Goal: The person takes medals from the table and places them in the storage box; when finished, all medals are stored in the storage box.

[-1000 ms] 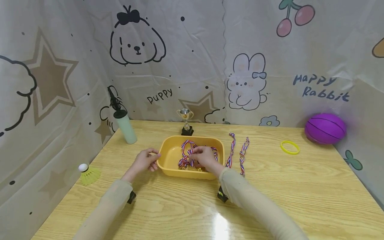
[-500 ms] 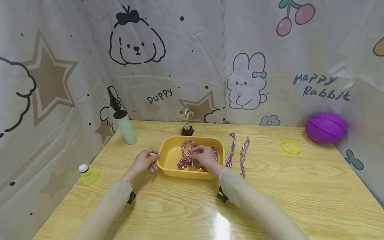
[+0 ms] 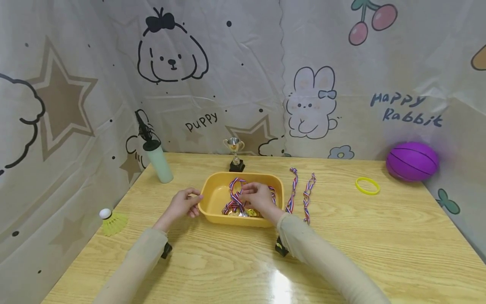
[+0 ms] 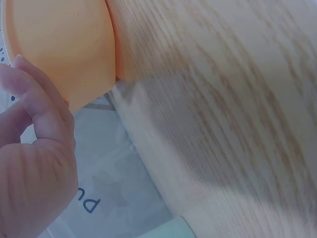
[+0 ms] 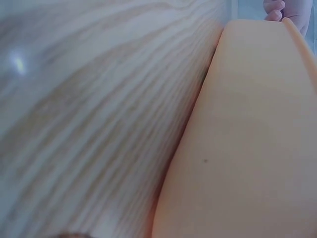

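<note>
In the head view my left hand [image 3: 184,202] pinches the left rim of a yellow plastic basin [image 3: 213,198]. The left wrist view shows that hand [image 4: 42,129] with thumb and fingers at the basin's edge [image 4: 74,44]. My right hand [image 3: 260,198] reaches over the basin's near right side, its fingertips pinching a striped medal ribbon [image 3: 236,200]. Gold and silver medals [image 3: 252,213] lie along the near inside wall, partly under the ribbons. In the right wrist view the basin's outer wall [image 5: 242,129] fills the right side, and the right hand's fingers are out of sight.
Two knotted striped ribbons [image 3: 306,198] lie right of the basin. Behind it stands a small trophy [image 3: 235,154]. A green bottle [image 3: 159,162] and a yellow shuttlecock [image 3: 112,221] are at left. A yellow ring [image 3: 367,185] and a purple ball [image 3: 412,161] lie at right.
The ribbons under my right fingers have shifted a little left in the basin, and more of the gold and silver medals shows. My left hand and the basin have stayed put.
</note>
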Demonstrator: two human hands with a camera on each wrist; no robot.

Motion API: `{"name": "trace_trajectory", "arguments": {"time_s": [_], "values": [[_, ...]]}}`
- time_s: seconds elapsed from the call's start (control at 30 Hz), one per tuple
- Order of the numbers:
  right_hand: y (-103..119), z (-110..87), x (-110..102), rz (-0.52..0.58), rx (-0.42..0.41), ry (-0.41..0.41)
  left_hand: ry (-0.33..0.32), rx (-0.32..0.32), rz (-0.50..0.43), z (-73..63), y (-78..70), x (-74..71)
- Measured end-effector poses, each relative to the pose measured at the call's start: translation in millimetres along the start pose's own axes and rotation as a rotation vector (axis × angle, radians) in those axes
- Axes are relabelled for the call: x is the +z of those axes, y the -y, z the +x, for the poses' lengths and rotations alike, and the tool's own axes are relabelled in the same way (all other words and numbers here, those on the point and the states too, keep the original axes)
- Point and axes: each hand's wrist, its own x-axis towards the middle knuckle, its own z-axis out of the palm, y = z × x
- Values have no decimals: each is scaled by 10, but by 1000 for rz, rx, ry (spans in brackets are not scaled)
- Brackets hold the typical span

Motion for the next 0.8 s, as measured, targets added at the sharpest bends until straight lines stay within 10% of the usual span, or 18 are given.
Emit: {"name": "trace_trajectory", "arguments": {"time_s": [0.47,0.8], "values": [[151,-55,-202,65,-35,5,-16,-15,4,-3,-8,-9],[299,-187,-863,63,-81,-3,-13,-7,12,5,7,-3]]}}
